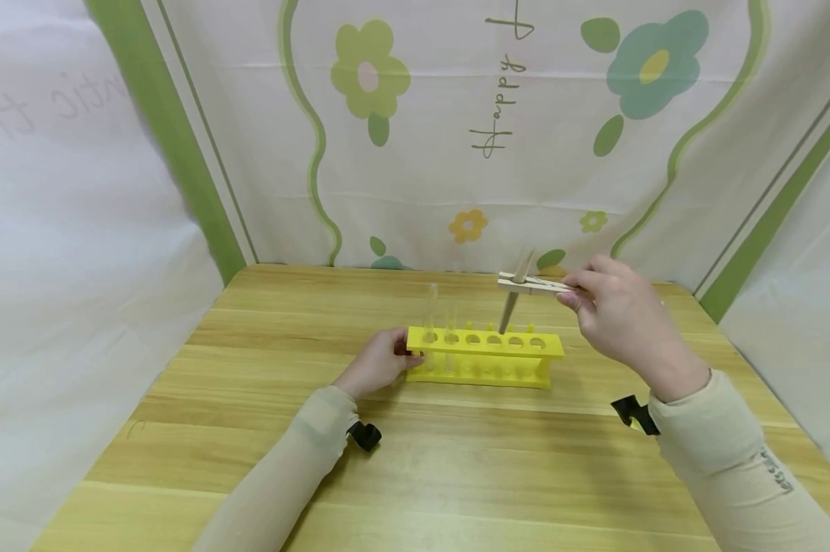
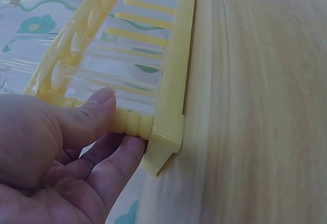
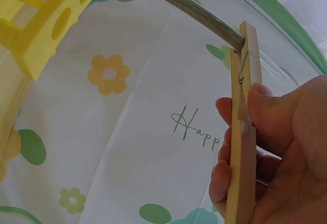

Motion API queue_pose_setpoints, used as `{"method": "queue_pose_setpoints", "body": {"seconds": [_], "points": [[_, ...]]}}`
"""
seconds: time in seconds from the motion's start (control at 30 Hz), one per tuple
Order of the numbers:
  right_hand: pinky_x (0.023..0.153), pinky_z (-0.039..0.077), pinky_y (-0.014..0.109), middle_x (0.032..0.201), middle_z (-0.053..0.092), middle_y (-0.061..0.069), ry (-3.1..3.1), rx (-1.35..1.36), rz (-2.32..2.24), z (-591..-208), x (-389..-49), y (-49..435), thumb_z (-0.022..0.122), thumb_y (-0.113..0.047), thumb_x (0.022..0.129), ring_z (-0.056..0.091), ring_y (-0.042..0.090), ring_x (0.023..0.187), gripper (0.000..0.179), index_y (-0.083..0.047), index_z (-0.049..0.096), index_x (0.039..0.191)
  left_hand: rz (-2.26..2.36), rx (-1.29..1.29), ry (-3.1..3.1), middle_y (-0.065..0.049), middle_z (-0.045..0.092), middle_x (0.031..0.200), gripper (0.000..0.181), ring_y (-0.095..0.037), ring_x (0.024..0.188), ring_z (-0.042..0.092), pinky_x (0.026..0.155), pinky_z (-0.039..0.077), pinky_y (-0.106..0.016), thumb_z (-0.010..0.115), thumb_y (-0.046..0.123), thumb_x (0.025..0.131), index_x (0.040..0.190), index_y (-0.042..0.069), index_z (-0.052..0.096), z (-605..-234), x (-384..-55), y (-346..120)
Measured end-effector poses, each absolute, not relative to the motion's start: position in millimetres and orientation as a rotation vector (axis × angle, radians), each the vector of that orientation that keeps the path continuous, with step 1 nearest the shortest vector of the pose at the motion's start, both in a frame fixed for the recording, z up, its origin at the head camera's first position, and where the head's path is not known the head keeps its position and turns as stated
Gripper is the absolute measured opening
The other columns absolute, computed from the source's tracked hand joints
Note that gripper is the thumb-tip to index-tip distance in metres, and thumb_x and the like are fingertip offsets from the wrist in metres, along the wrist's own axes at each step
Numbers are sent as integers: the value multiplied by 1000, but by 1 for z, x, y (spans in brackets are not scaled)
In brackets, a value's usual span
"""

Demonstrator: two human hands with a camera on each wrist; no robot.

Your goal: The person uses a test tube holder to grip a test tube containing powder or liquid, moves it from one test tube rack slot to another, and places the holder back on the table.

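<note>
Tabletop (image 1: 470,460): head view alone spans rack (image 1: 497,349).

Soft, bright head view, faint shadows on the wooden tabletop (image 1: 490,475), 2 dimmer, greyer wrist views

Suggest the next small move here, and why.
I'd probably turn the clamped tube upright over an open hole in the yellow rack. The right hand holds it tilted in a wooden clamp, clear of the rack; four holes look vacant, and the left hand grips the rack's end.
</note>
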State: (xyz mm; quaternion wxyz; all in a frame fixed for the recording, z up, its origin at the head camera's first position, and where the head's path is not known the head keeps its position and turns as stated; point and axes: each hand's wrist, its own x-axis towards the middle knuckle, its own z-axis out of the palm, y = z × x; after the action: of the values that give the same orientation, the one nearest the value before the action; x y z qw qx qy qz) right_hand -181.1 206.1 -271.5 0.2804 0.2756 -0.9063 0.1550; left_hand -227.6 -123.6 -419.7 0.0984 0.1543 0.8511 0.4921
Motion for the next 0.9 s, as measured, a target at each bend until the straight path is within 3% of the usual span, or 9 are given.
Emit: {"method": "queue_pose_setpoints", "body": {"seconds": [0.9], "points": [[63,46,39,83,57,7,-2485,732,429,-288,-184,200,74,-3,88,52,24,72,9,4,73,92,1441,454,2517,4,67,103,18,-18,88,60,77,52,-32,69,13,94,111,16,65,-419,-228,-124]]}}
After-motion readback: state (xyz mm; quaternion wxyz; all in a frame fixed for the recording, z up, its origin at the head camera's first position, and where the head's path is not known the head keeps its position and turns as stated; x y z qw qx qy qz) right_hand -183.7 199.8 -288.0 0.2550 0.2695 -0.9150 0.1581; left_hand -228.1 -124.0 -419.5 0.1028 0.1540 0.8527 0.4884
